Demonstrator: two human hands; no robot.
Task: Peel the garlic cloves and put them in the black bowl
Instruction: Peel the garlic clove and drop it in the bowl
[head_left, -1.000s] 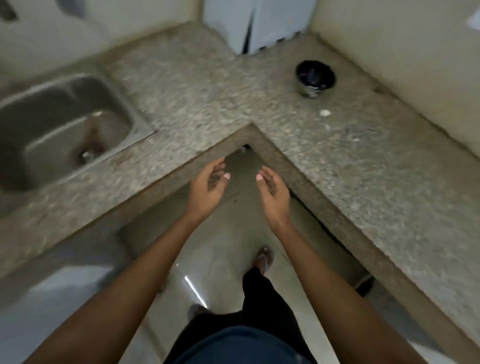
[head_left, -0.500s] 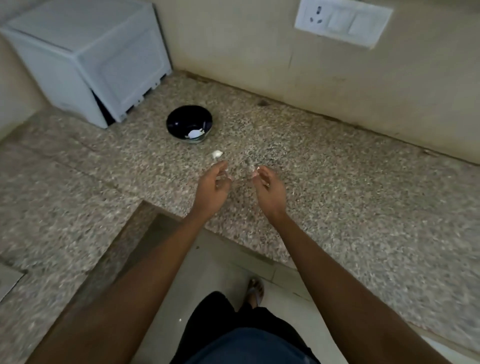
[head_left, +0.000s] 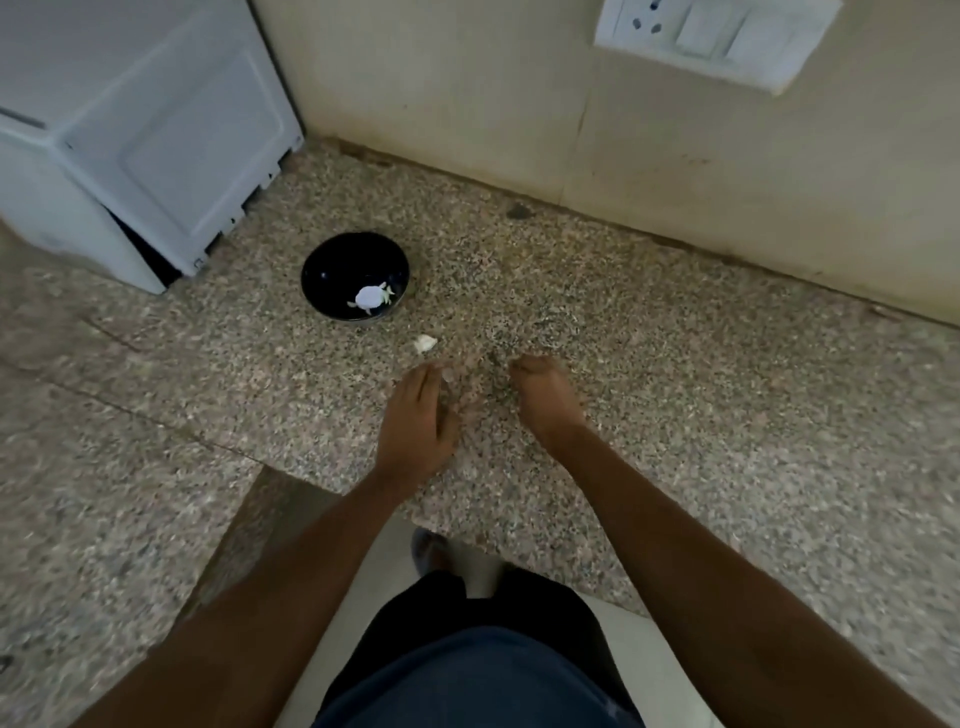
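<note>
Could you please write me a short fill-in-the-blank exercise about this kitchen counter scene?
1. The bowl on the counter is ____ in colour.
2. The loose garlic clove lies on the counter, ____ the bowl.
3. The left hand and right hand hover over the ____.

Missing words: black; outside; counter

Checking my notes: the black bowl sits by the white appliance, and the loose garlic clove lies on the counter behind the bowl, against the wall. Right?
Not quite. In the head view, the garlic clove lies in front of the black bowl, toward the hands, not against the wall. The bowl does sit by the white appliance.
</note>
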